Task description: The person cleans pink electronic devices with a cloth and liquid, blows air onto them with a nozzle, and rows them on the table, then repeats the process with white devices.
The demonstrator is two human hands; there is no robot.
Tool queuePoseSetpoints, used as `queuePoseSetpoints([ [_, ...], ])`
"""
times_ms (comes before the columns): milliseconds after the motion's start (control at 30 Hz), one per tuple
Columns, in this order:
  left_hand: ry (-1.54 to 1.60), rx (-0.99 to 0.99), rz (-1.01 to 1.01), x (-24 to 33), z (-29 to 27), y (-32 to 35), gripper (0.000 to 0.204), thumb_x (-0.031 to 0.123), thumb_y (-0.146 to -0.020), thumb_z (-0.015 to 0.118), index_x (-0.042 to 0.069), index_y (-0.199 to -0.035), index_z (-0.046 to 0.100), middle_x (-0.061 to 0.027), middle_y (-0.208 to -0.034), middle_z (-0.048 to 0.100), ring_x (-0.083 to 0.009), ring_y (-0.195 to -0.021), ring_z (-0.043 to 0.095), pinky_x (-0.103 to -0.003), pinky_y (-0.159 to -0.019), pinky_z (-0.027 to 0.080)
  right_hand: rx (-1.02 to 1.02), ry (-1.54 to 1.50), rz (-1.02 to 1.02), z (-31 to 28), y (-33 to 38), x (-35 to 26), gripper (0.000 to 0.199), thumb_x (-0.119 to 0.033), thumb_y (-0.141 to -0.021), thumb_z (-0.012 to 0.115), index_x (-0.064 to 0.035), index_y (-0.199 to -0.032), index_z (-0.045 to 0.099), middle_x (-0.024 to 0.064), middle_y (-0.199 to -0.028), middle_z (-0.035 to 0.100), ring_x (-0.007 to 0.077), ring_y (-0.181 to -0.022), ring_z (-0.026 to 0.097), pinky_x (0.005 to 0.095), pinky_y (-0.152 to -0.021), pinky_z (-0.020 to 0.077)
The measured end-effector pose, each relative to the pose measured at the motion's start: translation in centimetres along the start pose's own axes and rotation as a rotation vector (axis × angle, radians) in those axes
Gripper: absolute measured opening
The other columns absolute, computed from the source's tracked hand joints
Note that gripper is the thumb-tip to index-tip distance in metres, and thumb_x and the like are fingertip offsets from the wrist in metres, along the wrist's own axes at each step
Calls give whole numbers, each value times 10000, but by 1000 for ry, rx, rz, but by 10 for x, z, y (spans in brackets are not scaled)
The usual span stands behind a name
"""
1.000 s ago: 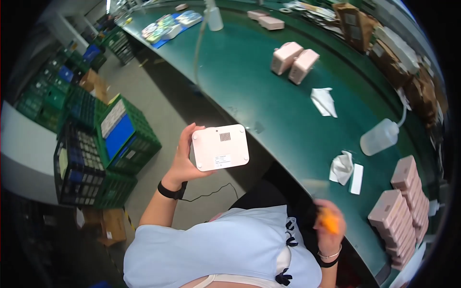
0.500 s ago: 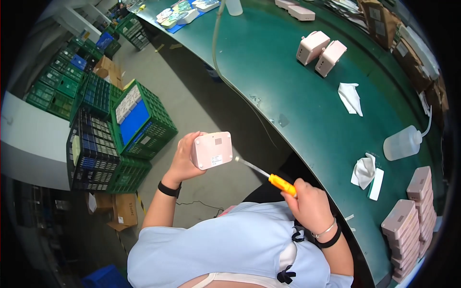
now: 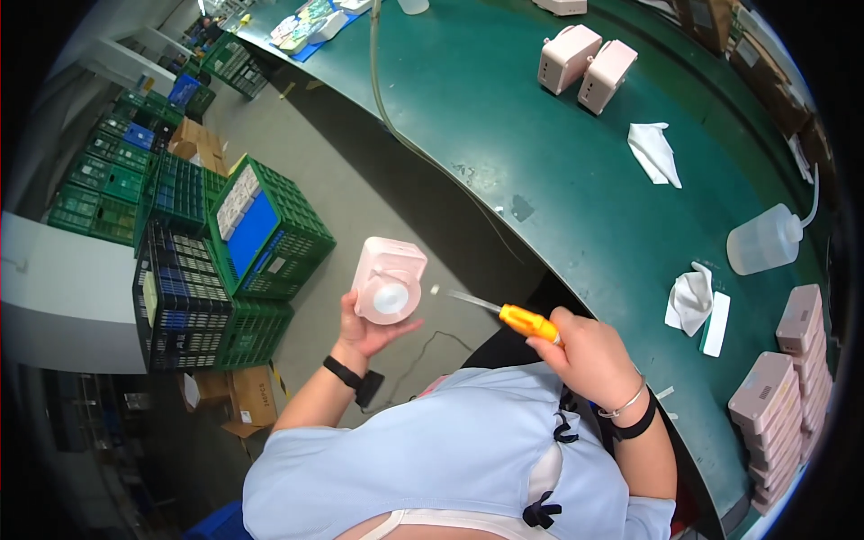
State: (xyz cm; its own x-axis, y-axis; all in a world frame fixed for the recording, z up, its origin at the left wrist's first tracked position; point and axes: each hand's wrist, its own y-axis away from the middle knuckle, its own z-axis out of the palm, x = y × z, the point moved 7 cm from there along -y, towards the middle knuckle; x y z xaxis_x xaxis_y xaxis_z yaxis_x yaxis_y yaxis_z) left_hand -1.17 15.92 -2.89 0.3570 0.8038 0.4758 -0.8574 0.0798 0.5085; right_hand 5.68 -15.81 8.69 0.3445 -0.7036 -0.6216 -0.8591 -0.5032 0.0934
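Note:
My left hand (image 3: 364, 337) holds a pale pink plastic device (image 3: 391, 270) over the floor gap beside the bench. A round face with a white disc shows on it; the thumb lies along its side and other fingers stretch out underneath. In my right hand (image 3: 596, 362) is a tool with a yellow handle (image 3: 527, 323), a thin pale shaft and a small white tip. The tip points at the device and sits a little to its right, apart from it. The tool's exact kind I cannot make out.
On the green bench (image 3: 576, 207) stand two pink devices (image 3: 570, 58), white cloths (image 3: 654, 155), a clear squeeze bottle (image 3: 763, 240) and stacked pink devices (image 3: 765, 405). A hose (image 3: 378, 81) crosses its far left part. Green crates (image 3: 288, 234) stand on the floor at left.
The pink device has been turned in my left hand from its flat side with vents and a label to its round face. The tool stays in my right hand.

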Motion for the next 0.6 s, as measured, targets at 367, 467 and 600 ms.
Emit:
queuePoseSetpoints([
  [367, 503, 16, -145, -35, -15, -1, 738, 558, -782, 612, 163, -1394, 491, -117, -1365, 506, -326, -1246, 490, -565, -1113, 361, -143, 65, -68, 23, 1, 7, 334, -329, -880, 686, -36, -839, 533, 135, -653, 626, 350, -590, 630, 433, -535, 507],
  [467, 416, 94, -43, -28, -5, 1, 717, 514, -806, 610, 157, -1412, 465, -127, -1370, 498, -333, -1253, 486, -555, -1111, 366, -104, 93, -24, 29, 8, 11, 345, -341, -888, 676, -39, -828, 522, 144, -663, 616, 356, -601, 619, 437, -540, 491],
  [600, 68, 276, 181, -18, -14, -1, 776, 381, -806, 674, 152, -1478, 362, -142, -1375, 481, -333, -1257, 481, -544, -1103, 376, -145, 5, -101, 34, 15, 5, 346, -342, -889, 676, -44, -819, 516, 142, -668, 612, 356, -602, 612, 435, -541, 483],
])
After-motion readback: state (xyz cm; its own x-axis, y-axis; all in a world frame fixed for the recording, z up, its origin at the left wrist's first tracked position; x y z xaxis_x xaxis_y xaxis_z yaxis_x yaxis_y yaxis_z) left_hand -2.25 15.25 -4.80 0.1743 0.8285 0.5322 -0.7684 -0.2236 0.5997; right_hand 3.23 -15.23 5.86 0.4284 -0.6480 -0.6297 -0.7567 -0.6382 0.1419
